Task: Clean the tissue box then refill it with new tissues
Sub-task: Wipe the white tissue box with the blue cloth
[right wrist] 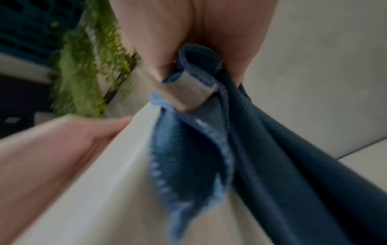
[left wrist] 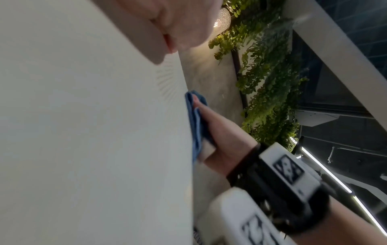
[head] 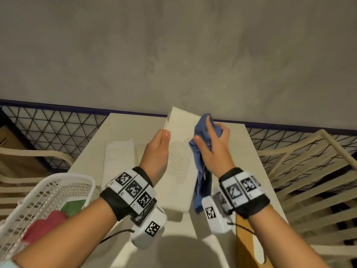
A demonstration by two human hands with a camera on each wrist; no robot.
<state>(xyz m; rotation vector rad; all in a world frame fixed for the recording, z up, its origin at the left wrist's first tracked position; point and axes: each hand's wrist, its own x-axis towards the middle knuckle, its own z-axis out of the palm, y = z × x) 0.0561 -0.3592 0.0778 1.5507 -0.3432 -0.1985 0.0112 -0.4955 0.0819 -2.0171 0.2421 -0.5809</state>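
Observation:
A white tissue box (head: pixel 179 151) with a dotted patch on its face is held tilted above the white table (head: pixel 253 163). My left hand (head: pixel 160 144) grips its left side, thumb on the face, fingers hidden behind. My right hand (head: pixel 212 140) holds a bunched blue cloth (head: pixel 201 182) against the box's right side. The left wrist view shows the box wall (left wrist: pixel 83 132) with the cloth (left wrist: pixel 195 126) pressed along its edge. The blurred right wrist view shows the cloth (right wrist: pixel 209 149) hanging from my palm beside the box (right wrist: pixel 104 182). A white stack of tissues (head: pixel 119 157) lies on the table left of the box.
A white plastic basket (head: pixel 48 190) holding red and green cloths sits at the table's near left corner. A wooden piece (head: pixel 245 246) lies at the near right edge. Slatted cream chairs (head: pixel 309 171) stand on both sides, and a grey wall rises behind the table.

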